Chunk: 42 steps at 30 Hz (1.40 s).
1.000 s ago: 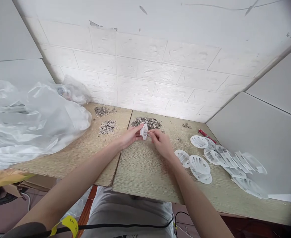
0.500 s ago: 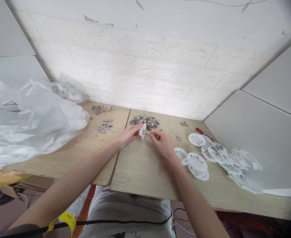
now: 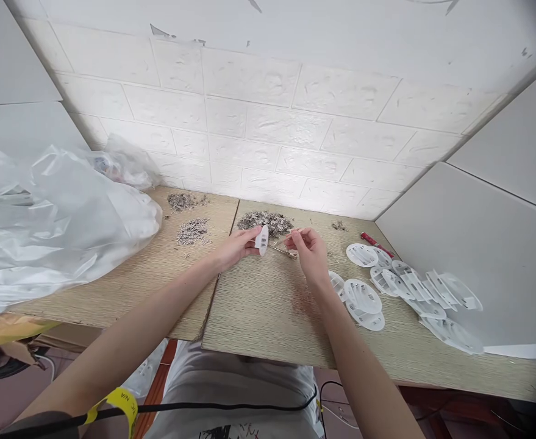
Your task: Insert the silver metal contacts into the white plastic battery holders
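My left hand (image 3: 241,249) pinches a white round plastic disc (image 3: 263,240) by its edge, holding it upright above the table. Small metal pieces show on the disc's face. My right hand (image 3: 308,247) is closed at the fingertips on a slim tool (image 3: 286,251). Two thin arms of this tool spread apart from a point close to the disc; its exact kind is too small to tell. Just behind the hands lies a heap of small metal parts (image 3: 268,221). Close to my right forearm, similar white discs (image 3: 363,297) lie on the table.
More white discs (image 3: 414,285) overlap along the right side, near a red, pen-like object (image 3: 376,244). Two smaller piles of metal parts (image 3: 193,231) lie at left. A large clear plastic bag (image 3: 89,219) covers the left end. A white brick-pattern wall (image 3: 268,134) rises behind.
My right hand has shifted slightly right and away from the disc, its fingers more raised. The slim tool's arms now show spread apart. My left hand still holds the disc in nearly the same place.
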Tool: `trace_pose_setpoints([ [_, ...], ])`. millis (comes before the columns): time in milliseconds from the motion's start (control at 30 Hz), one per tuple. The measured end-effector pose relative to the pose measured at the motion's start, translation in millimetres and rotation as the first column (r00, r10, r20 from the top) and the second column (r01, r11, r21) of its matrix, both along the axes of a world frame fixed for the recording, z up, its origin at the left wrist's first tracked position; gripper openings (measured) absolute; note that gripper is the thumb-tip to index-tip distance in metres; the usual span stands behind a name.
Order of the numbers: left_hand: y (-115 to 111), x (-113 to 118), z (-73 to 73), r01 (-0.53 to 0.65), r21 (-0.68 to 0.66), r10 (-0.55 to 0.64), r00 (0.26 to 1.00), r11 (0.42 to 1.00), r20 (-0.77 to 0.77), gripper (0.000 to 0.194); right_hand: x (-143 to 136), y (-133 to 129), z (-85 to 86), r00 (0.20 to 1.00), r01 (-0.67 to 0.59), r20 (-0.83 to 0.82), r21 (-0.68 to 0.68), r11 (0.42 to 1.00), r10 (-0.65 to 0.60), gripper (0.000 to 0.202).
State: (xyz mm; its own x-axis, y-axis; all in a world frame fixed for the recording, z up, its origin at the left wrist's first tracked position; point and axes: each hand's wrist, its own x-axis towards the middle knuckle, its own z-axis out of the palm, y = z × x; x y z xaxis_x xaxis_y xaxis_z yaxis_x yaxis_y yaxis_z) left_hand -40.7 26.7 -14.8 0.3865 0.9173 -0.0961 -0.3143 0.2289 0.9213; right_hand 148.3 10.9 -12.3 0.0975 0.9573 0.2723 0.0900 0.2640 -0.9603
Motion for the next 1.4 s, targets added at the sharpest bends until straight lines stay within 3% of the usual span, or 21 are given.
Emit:
trace_pose_setpoints([
  [67,0,0,-0.8,0.003,0.004,-0.003,1.0,1.0,-0.002,0.038,-1,0,-0.6,1.0,-0.006,0.006,-0.007,1.0,0.006,0.026],
  [233,-1,0,-0.2,0.015,0.017,-0.015,1.0,1.0,-0.01,0.037,-5,-3,-1.1,0.959,0.008,0.283,0.033,0.999,-0.017,0.02],
  [467,-1,0,0.0,0.037,0.036,-0.036,0.999,0.999,-0.015,0.038,-12,-4,-6.9,0.883,-0.138,0.46,0.07,0.988,0.091,0.02],
  [567,0,-1,-1.3,0.031,0.024,-0.032,0.999,0.999,0.022,0.04,-11,-4,-6.1,0.911,-0.123,0.405,0.075,0.99,0.082,0.021],
  [700,1,-1,-1.2,-0.004,-0.024,0.006,0.998,1.0,0.059,0.042,-5,-3,-2.0,0.981,-0.001,0.195,0.085,0.996,-0.016,0.026],
  [833,1,-1,0.1,-0.012,-0.05,0.015,0.997,0.999,0.07,0.04,-2,-2,0.6,0.995,0.075,0.064,0.114,0.991,-0.082,0.032],
  [967,1,-1,-0.4,-0.005,-0.031,0.007,0.998,1.0,0.059,0.038,-8,-6,0.2,0.998,0.016,0.062,0.125,0.992,-0.024,0.034],
  [1200,2,-2,-2.0,0.032,0.005,-0.032,0.997,0.999,0.071,0.034,-12,-9,-1.2,0.953,-0.124,0.286,0.074,0.99,0.098,0.029],
  [1400,-3,2,0.9,0.047,0.042,-0.051,0.993,0.998,0.106,0.038,-10,-10,2.4,0.994,-0.075,0.084,0.092,0.993,0.068,0.035],
])
